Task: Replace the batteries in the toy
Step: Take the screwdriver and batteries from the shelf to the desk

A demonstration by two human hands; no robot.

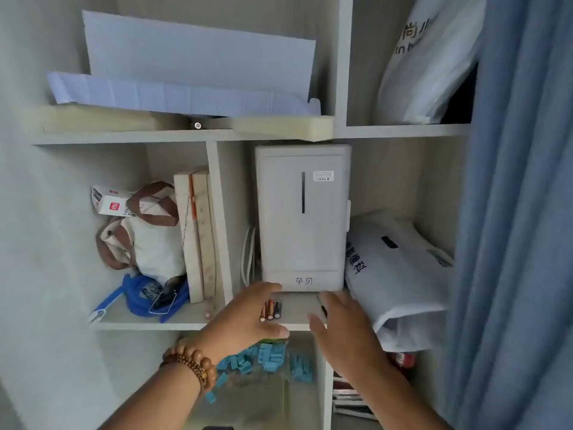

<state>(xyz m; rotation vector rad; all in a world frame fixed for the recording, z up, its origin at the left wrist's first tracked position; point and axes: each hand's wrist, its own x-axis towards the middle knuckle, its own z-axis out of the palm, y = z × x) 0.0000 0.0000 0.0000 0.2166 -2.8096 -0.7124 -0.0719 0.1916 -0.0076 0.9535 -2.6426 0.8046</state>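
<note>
Three small batteries (271, 309) lie side by side on the shelf board (297, 308), in front of a tall white box-like appliance (302, 218). My left hand (245, 318), with a bead bracelet on the wrist, reaches toward them with spread fingers, the thumb just below them. My right hand (341, 324) hovers open to the right of the batteries, and a thin dark object shows at its fingers; what it is cannot be told. No toy can be made out.
A white plastic bag (400, 274) lies right of the appliance. The left compartment holds a canvas bag (145, 237), upright books (198, 234) and blue cord (145, 299). Blue blocks (266, 358) fill a clear container below. A blue curtain (514, 212) hangs at right.
</note>
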